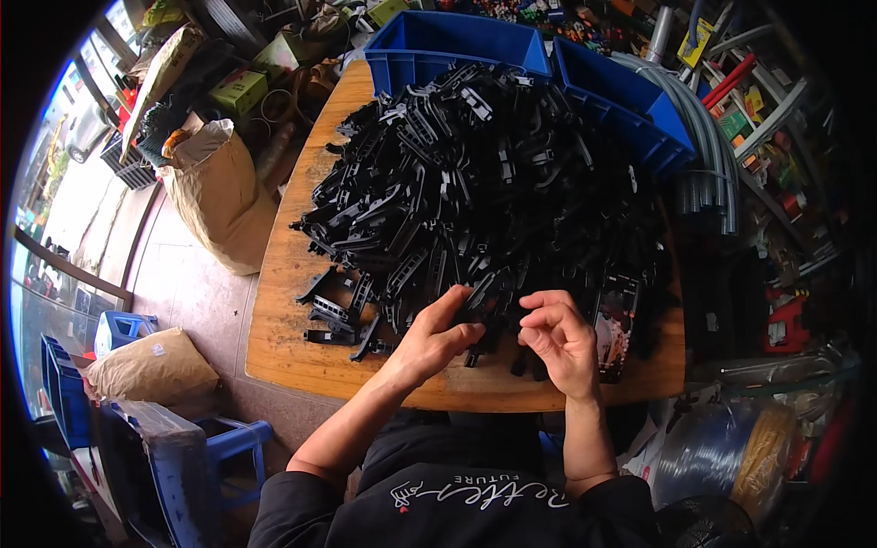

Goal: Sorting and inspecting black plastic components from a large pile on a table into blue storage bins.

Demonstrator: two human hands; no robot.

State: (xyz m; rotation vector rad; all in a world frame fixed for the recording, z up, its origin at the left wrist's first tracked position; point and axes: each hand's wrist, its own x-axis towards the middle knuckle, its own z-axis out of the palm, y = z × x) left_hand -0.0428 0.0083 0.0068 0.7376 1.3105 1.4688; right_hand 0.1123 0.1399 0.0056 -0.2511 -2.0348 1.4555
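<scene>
Black plastic, long and slotted: one clip (pixel 482 301) is pinched between the fingertips of both hands near the table's (pixel 283 338) front edge. The left hand (pixel 431 340) grips its near end, fingers curled narrow; the right hand (pixel 559 340) closes thumb and forefinger on its other end. Beyond lies one big pile (pixel 484 173) of like clips, too many to count. Two blue bins (pixel 457 41) stand at the far edge.
</scene>
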